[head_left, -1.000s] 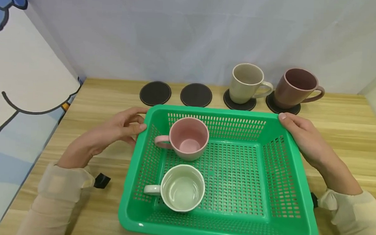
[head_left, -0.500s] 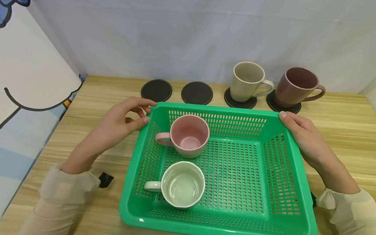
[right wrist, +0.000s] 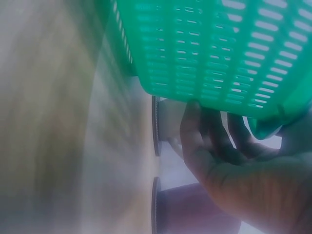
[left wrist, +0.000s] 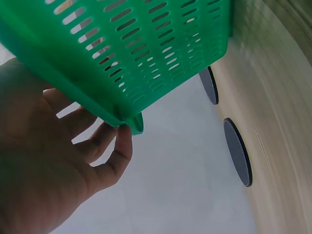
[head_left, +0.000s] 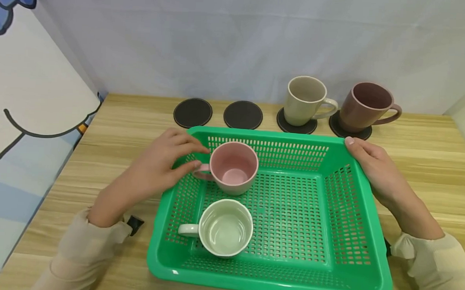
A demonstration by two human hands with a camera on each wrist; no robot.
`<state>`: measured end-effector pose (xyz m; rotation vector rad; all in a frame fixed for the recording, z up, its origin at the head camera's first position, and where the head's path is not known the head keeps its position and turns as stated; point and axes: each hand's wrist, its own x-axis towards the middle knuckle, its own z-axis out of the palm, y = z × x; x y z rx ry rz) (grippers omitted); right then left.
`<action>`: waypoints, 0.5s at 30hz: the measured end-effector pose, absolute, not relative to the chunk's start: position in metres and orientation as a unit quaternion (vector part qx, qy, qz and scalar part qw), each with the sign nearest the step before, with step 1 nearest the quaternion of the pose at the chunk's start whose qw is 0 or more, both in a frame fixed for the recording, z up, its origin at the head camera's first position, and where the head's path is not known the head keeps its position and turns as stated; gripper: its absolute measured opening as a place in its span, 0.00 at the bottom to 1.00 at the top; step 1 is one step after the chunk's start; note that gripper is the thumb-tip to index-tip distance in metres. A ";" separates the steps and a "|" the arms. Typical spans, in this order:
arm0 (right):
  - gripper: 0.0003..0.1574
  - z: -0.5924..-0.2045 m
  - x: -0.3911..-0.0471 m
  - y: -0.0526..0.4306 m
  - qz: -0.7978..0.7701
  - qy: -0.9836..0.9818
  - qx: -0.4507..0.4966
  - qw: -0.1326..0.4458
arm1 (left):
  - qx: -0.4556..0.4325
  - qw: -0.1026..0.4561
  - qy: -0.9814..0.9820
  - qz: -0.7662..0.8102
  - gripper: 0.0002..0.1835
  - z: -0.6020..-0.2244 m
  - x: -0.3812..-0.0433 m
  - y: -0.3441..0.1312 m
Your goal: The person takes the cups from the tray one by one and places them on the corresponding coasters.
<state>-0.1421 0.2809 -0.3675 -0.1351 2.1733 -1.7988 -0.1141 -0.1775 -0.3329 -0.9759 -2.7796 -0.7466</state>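
A green plastic basket (head_left: pixel 269 289) holds a pink mug (head_left: pixel 233 169) and a pale green mug (head_left: pixel 226 228), both with handles toward the left. My left hand (head_left: pixel 153 167) reaches over the basket's left rim in the head view, its thumb tip and forefinger apart beside the pink mug's handle. Whether the thumb touches the handle I cannot tell. In the left wrist view, fingers (left wrist: pixel 119 156) show beyond the basket's rim. My right hand (head_left: pixel 381 175) grips the far right corner, thumb on the rim; in the right wrist view its fingers (right wrist: pixel 192 131) curl against the outer wall.
Along the back of the wooden table (head_left: pixel 128 114) lie black round coasters, two of them bare: the left coaster (head_left: pixel 192 113) and its neighbour coaster (head_left: pixel 243 115). A beige mug (head_left: pixel 302 105) and a brown mug (head_left: pixel 362 109) stand on the others, before a pale backdrop (head_left: pixel 237 45).
My left hand has moved from the basket's left rim rightward, over the rim to the pink mug's handle. The right hand keeps its grip, and both mugs in the basket stay put.
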 end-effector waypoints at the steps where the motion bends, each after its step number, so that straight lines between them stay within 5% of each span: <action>1: 0.21 -0.367 -0.142 0.281 -0.629 0.760 -0.047 0.157 | -0.324 0.051 -0.915 -0.233 0.13 -0.334 -0.114 -0.176; 15: 0.21 -0.369 -0.141 0.280 -0.639 0.753 -0.037 0.150 | -0.343 0.020 -0.915 -0.212 0.08 -0.345 -0.112 -0.166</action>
